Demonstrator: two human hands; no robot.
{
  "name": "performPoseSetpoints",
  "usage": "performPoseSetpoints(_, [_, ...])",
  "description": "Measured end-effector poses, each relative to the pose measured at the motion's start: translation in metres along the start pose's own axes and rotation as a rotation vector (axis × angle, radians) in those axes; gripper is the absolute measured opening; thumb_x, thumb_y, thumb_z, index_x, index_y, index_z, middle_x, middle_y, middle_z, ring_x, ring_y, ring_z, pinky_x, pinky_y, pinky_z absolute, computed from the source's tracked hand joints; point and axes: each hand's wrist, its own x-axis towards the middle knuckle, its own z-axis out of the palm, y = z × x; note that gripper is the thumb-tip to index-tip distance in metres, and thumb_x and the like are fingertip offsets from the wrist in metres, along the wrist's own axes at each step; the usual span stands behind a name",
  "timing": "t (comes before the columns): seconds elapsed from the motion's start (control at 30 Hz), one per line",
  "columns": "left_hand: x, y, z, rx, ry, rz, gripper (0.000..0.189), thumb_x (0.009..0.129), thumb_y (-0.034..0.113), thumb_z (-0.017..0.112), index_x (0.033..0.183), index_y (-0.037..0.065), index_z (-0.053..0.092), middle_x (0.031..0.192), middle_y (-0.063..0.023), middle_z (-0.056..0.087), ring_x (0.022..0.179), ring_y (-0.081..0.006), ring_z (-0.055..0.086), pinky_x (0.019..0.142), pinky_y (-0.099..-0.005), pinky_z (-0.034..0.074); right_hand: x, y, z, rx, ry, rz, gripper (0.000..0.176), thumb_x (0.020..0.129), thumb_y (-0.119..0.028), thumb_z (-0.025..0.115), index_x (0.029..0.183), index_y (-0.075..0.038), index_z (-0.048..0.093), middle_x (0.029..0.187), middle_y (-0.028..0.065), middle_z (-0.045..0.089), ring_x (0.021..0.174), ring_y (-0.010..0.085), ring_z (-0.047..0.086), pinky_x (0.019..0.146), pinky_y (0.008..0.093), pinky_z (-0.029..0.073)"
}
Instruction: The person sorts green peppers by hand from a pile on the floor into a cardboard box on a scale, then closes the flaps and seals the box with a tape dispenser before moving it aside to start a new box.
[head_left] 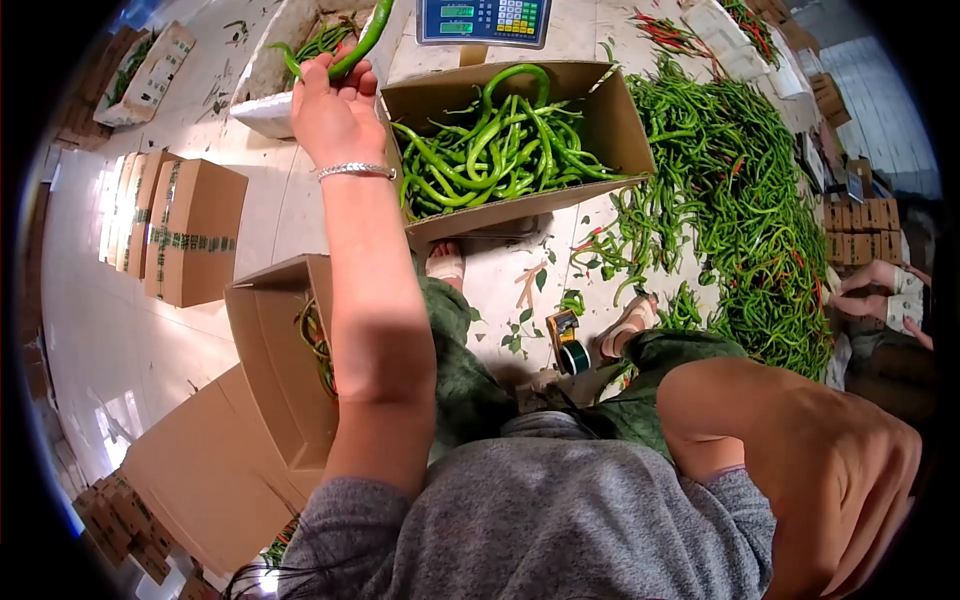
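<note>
My left hand (340, 112), with a silver bracelet at the wrist, is closed on a long green chili pepper (373, 38). It is above the left end of an open cardboard box (520, 205) of green chili peppers (490, 145), near a white foam box (262, 100). My right arm is bent up close to the camera at the right. My right hand (868, 490) is in shadow near the lens, and what its fingers do or hold cannot be made out.
A digital scale (480, 22) stands behind the box. A large heap of chili peppers (745, 210) covers the floor at right. A tape dispenser (568, 342) lies between my feet. Another open carton (275, 350) and closed cartons (195, 230) are at left. Another person (880, 310) sits at far right.
</note>
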Motion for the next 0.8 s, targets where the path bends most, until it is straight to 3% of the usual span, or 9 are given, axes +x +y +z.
performPoseSetpoints(0.2, [0.005,0.009,-0.018,-0.042,0.053,0.016,0.027,0.097,0.021,0.038,0.103,-0.004,0.045,0.1,-0.018,0.056,0.08,-0.0271,0.058,0.068,-0.0358,0.051,0.0,-0.012,0.023,0.018,-0.01,0.003,0.047,0.096,-0.022,0.026,0.057,-0.008,0.049,0.05,-0.0004,0.046,0.044,0.009,0.043,0.051,0.0251,0.044])
performPoseSetpoints(0.3, [0.021,0.01,-0.046,-0.068,-0.013,-0.034,0.015,0.092,0.013,0.042,0.094,0.001,0.049,0.087,-0.0127,0.056,0.071,-0.0216,0.054,0.061,-0.0315,0.048,-0.004,-0.016,0.041,0.056,-0.024,0.036,0.051,0.096,-0.021,0.024,0.054,-0.008,0.049,0.048,-0.0006,0.045,0.042,0.0085,0.042,0.048,0.0237,0.044])
performPoseSetpoints(0.33, [0.01,0.009,-0.042,-0.253,0.06,0.013,0.014,0.09,0.008,0.044,0.08,0.0,0.05,0.071,-0.0083,0.054,0.059,-0.0163,0.051,0.049,-0.0261,0.044,-0.006,-0.014,0.041,0.102,-0.033,0.053,0.052,0.096,-0.021,0.023,0.053,-0.008,0.048,0.047,-0.0006,0.045,0.042,0.0083,0.042,0.048,0.0233,0.044])
performPoseSetpoints(0.37, [0.006,0.007,-0.048,-0.187,0.126,0.041,0.012,0.09,0.009,0.047,0.08,0.003,0.049,0.07,-0.0066,0.053,0.054,-0.0151,0.049,0.044,-0.0249,0.041,-0.009,-0.011,0.04,0.167,-0.05,0.082,0.054,0.097,-0.021,0.023,0.051,-0.008,0.048,0.047,-0.0007,0.044,0.041,0.0082,0.041,0.047,0.0228,0.044])
performPoseSetpoints(0.47, [-0.04,0.006,-0.038,-0.13,0.202,0.064,0.013,0.095,0.016,0.043,0.091,0.003,0.043,0.069,-0.0076,0.054,0.048,-0.0138,0.052,0.042,-0.0235,0.043,-0.039,-0.023,-0.013,0.367,-0.211,-0.031,0.024,0.088,-0.01,0.034,0.081,0.003,0.053,0.065,0.0014,0.056,0.049,0.0086,0.051,0.061,0.0209,0.051])
performPoseSetpoints(0.53, [-0.065,0.009,-0.034,-0.086,0.068,0.047,0.013,0.095,0.014,0.042,0.093,0.001,0.041,0.079,-0.0136,0.057,0.059,-0.0214,0.056,0.05,-0.0292,0.047,-0.022,-0.028,0.008,-0.008,-0.289,0.131,0.036,0.088,-0.014,0.049,0.056,-0.012,0.064,0.047,-0.0072,0.049,0.043,0.0028,0.043,0.058,0.0158,0.041])
performPoseSetpoints(0.63, [-0.1,0.032,-0.034,0.007,-0.01,0.043,0.018,0.093,0.017,0.045,0.094,-0.001,0.043,0.084,-0.0156,0.06,0.059,-0.0202,0.058,0.052,-0.0291,0.048,-0.033,-0.037,0.012,0.008,-0.359,0.221,0.034,0.087,-0.028,0.054,0.058,-0.015,0.067,0.044,-0.0087,0.045,0.041,0.0016,0.04,0.066,0.019,0.043])
performPoseSetpoints(0.7, [-0.116,0.057,-0.04,0.035,-0.008,0.116,0.018,0.091,0.017,0.05,0.093,0.001,0.041,0.082,-0.0145,0.06,0.064,-0.0203,0.061,0.053,-0.0273,0.049,-0.036,-0.046,0.013,-0.038,-0.391,0.246,0.034,0.085,-0.036,0.058,0.06,-0.016,0.068,0.042,-0.0089,0.043,0.039,0.0019,0.039,0.071,0.022,0.044])
performPoseSetpoints(0.8, [-0.135,0.116,-0.047,0.127,0.042,0.472,0.025,0.092,0.028,0.052,0.093,0.004,0.044,0.082,-0.0105,0.063,0.062,-0.017,0.061,0.051,-0.0259,0.049,-0.037,-0.056,0.023,-0.138,-0.381,0.278,0.037,0.084,-0.043,0.061,0.062,-0.014,0.07,0.041,-0.008,0.044,0.037,0.0037,0.038,0.079,0.026,0.044])
